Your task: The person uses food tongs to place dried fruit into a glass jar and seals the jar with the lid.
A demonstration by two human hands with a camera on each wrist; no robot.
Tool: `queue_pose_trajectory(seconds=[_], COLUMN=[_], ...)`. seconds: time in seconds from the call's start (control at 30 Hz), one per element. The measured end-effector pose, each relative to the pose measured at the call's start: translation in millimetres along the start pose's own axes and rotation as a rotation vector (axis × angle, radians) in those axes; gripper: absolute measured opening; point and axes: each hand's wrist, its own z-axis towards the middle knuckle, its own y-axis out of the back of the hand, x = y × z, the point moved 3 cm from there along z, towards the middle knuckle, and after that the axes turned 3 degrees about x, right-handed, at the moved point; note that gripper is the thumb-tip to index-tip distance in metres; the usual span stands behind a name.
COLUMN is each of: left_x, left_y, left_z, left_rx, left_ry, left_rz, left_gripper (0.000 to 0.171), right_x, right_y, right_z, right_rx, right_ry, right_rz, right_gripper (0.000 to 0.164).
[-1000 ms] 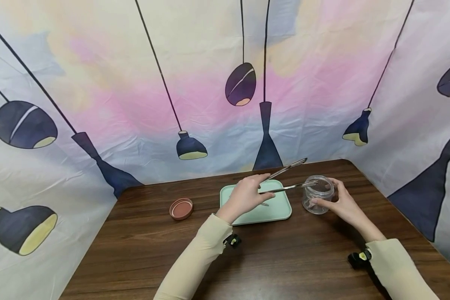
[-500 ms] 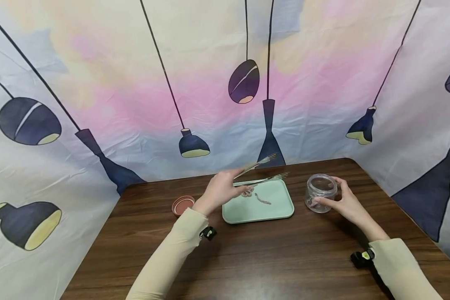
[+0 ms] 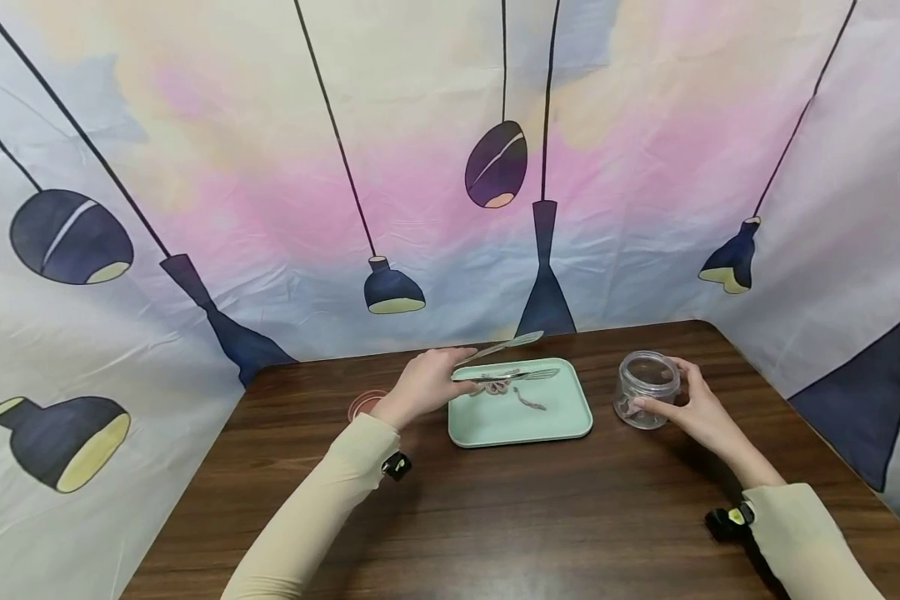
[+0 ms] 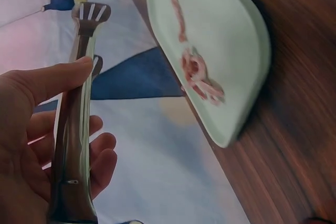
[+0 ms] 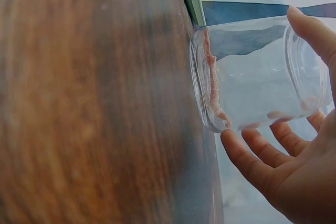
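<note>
My left hand [image 3: 423,387] grips a pair of metal tongs [image 4: 72,145] with slotted tips; thumb and fingers lie on opposite sides of them. The tongs' arms are spread, with nothing between the tips, above the pale green tray [image 3: 521,427]. On the tray lie a small heap of pinkish, meat-like strips [image 4: 197,74] and one separate strip [image 3: 528,401]. At right, my right hand [image 3: 701,417] holds a clear, lidless jar [image 3: 647,385] upright on the table, thumb on one side and fingers on the other. A similar reddish strip [image 5: 213,80] lies at the jar's bottom.
A round reddish-brown lid [image 3: 360,404] lies on the wooden table [image 3: 525,517] left of the tray, partly hidden by my left wrist. Behind the table hangs a cloth [image 3: 435,208] printed with lamps.
My left hand has moved left with the tongs, from near the jar's mouth back over the tray, and the tips have dropped lower. The right hand stays at the jar.
</note>
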Motion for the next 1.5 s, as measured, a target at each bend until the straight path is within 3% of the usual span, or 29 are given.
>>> queue_pose_trajectory(seconds=[0.73, 0.93, 1.3, 1.5], left_x=[25.3, 28.4, 32.9, 28.3], left_y=[-18.1, -18.4, -23.3, -22.6], left_z=[-10.9, -9.4, -6.5, -10.5], left_rx=[0.117, 0.14, 0.211, 0.215], left_ry=[-0.021, -0.03, 0.036, 0.052], left_rz=[0.13, 0.107, 0.019, -0.01], left_gripper=[0.048, 0.046, 0.045, 0.042], right_x=[-4, -4, -3, -3], right_y=[-2, -1, 1, 1], right_z=[-3, -1, -1, -1], right_rx=[0.009, 0.0, 0.002, -0.001], right_ry=[-0.009, -0.008, 0.002, 0.004], right_rz=[-0.005, 0.003, 0.003, 0.005], right_gripper=[0.106, 0.106, 0.106, 0.105])
